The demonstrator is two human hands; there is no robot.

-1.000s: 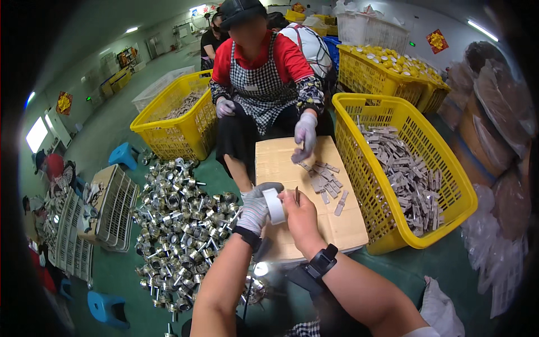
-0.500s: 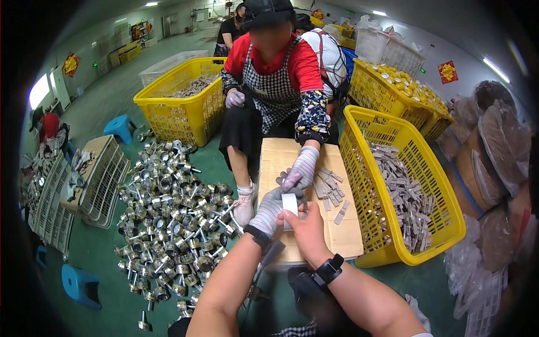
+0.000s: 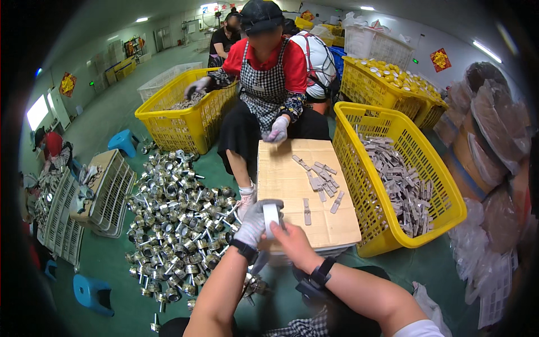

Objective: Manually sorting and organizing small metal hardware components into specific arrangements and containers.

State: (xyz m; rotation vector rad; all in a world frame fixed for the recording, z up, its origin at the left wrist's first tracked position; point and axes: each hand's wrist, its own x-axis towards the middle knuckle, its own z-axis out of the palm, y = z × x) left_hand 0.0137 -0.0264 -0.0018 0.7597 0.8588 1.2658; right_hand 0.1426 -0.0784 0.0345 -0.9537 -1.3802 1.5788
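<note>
My left hand (image 3: 252, 223), in a striped grey-white glove, is closed around a white tape-like band (image 3: 271, 215), with something grey and flat above it. Part of what this hand holds is hidden by its fingers. My bare right hand (image 3: 293, 241) pinches the lower right side of the same band between thumb and fingers. Both hands are over the near left corner of a cardboard-topped surface (image 3: 281, 163). Several flat grey metal pieces (image 3: 323, 178) lie there, one single piece (image 3: 307, 212) apart from the others.
Across sits a co-worker (image 3: 269, 73), one gloved hand in a yellow basket (image 3: 174, 123) of grey parts. Another yellow basket (image 3: 401, 238) with grey pieces stands right. A heap of round metal parts with stems (image 3: 185, 224) covers floor at left, near a blue stool (image 3: 92, 295).
The co-worker's hand has drawn back from my left hand, and their other hand has reached into the left basket. More grey pieces lie on the cardboard. My hands have shifted slightly left and down.
</note>
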